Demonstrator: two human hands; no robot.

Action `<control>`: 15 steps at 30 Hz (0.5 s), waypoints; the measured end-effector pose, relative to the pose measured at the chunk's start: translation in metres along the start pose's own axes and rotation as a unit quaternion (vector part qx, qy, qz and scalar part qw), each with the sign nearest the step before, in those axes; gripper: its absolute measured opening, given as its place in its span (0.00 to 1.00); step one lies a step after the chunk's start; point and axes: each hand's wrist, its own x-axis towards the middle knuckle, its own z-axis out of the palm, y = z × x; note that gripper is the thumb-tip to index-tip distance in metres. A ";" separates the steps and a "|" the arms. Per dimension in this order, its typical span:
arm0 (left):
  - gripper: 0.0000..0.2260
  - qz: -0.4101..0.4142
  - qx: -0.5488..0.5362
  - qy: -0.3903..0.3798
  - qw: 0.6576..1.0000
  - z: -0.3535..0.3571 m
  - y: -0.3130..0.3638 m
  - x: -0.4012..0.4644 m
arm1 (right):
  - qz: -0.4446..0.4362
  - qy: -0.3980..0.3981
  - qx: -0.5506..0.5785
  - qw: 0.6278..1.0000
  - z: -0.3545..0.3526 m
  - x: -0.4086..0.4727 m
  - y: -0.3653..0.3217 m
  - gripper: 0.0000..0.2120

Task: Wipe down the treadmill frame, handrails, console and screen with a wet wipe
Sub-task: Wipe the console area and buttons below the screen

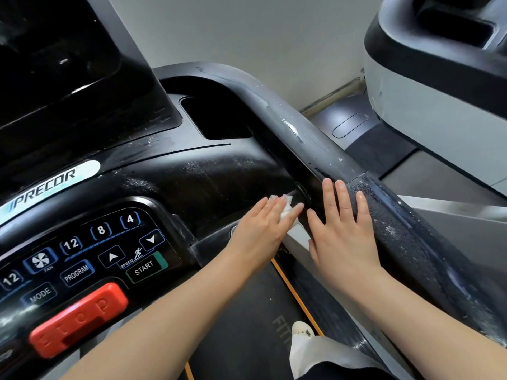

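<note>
I'm seeing a second machine (428, 86) sitting off to the right, grey and black, well apart from the one in front of me. A plain pale wall (247, 37) is running behind everything. Down below, a light trouser leg (321, 352) and pale shoe (301, 329) are standing on the belt

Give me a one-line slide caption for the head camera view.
Left hand presses a white wet wipe against the dusty black console, right hand resting flat beside the handrail.
</note>
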 end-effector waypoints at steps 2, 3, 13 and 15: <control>0.20 0.000 0.022 -0.011 1.000 -0.002 0.001 -0.005 | 0.002 -0.003 0.000 1.000 0.000 0.001 0.000 0.23; 0.22 -0.001 0.027 -0.042 0.999 -0.001 0.004 -0.002 | 0.004 -0.005 0.002 1.000 0.000 0.001 -0.001 0.23; 0.16 -0.190 -0.069 -0.132 0.970 -0.020 0.013 0.055 | 0.015 -0.031 0.006 0.999 -0.001 0.002 -0.004 0.22; 0.13 -0.205 -0.087 -0.139 0.965 -0.025 0.008 0.046 | 0.016 -0.023 0.018 0.999 -0.003 0.003 -0.006 0.23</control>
